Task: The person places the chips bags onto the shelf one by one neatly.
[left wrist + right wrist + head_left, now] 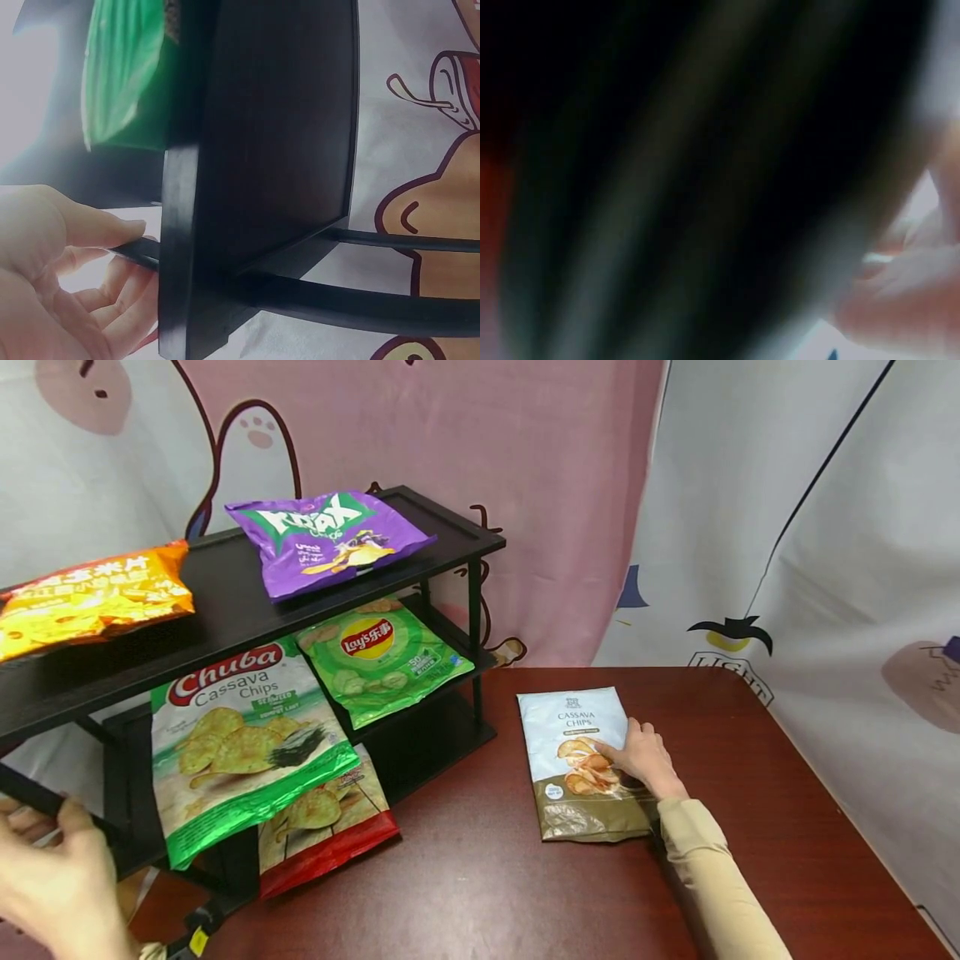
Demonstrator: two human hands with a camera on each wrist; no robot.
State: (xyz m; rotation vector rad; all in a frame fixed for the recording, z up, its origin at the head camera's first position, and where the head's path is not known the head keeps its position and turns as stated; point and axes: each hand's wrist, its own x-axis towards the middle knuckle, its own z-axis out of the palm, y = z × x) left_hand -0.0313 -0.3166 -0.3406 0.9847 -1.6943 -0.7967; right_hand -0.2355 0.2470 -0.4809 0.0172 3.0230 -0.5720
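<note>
My left hand [60, 877] grips a dark bar of the black shelf rack [225, 572] at its near left end. In the left wrist view the thumb lies over the bar [139, 253] and the other fingers curl beneath it. On the table's right side lies a white and olive-brown bag of cassava chips [573, 768]. My right hand [647, 762] holds this bag by its right edge, the thumb across the front and the fingers at the side. A dark blur fills much of the right wrist view, with curled fingers [907, 300] at its right.
An orange-yellow snack bag [97, 597] and a purple snack bag [330, 539] lie on the rack's top. Below are a green Lay's bag [382, 660], a green-and-white Chuba bag [247, 743] and a red-edged chip bag [330, 835]. The brown table [465, 893] meets printed cloth behind.
</note>
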